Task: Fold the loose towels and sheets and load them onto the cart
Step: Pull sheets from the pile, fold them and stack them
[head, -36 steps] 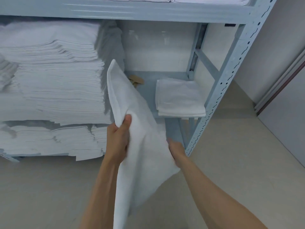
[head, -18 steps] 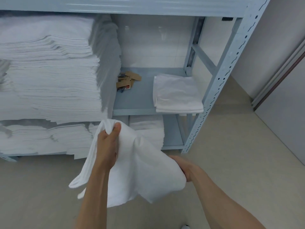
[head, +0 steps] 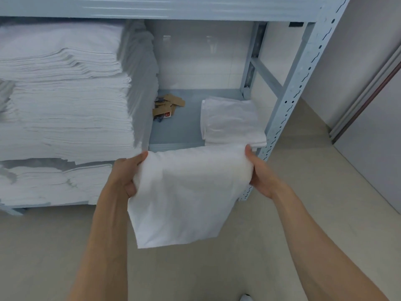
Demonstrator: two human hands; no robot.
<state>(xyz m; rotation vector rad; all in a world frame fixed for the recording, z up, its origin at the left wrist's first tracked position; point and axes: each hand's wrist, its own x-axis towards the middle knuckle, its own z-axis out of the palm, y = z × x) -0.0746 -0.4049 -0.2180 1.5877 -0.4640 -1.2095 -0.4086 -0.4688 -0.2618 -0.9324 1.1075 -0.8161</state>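
The left hand gripped the left end of the white towel, thumb on top and fingers curled under. The right hand pinched the other end in the same manner. So the towel hung stretched between them, probably to bring the edges level for a fold. It was in front of the shelf, just below the small folded pile.
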